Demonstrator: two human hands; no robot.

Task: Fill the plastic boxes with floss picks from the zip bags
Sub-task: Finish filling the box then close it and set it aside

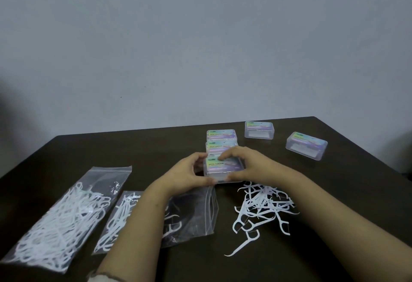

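Three clear zip bags are lying on the left half of a dark table (312,266); the far-left bag (66,219) is holding a thick mass of white floss picks; the middle bag (118,219) is holding a smaller bunch; the third bag (200,212), partly under the left forearm, is lying nearly flat with only a few picks showing inside. At centre, both hands are gripping one clear plastic box (223,168) with a colourful label; the left hand (189,177) is curling its fingers round the box's left end, and the right hand (247,165) is curling over the top and right end, thumb on the near edge. Two more labelled boxes (220,139) are sitting in a row just behind it. To the right, a loose pile of floss picks (260,210) is lying on the table, too tangled to count. Two further boxes are standing apart near the far right edge, one (259,130) behind the other (306,145); five boxes are showing in all.
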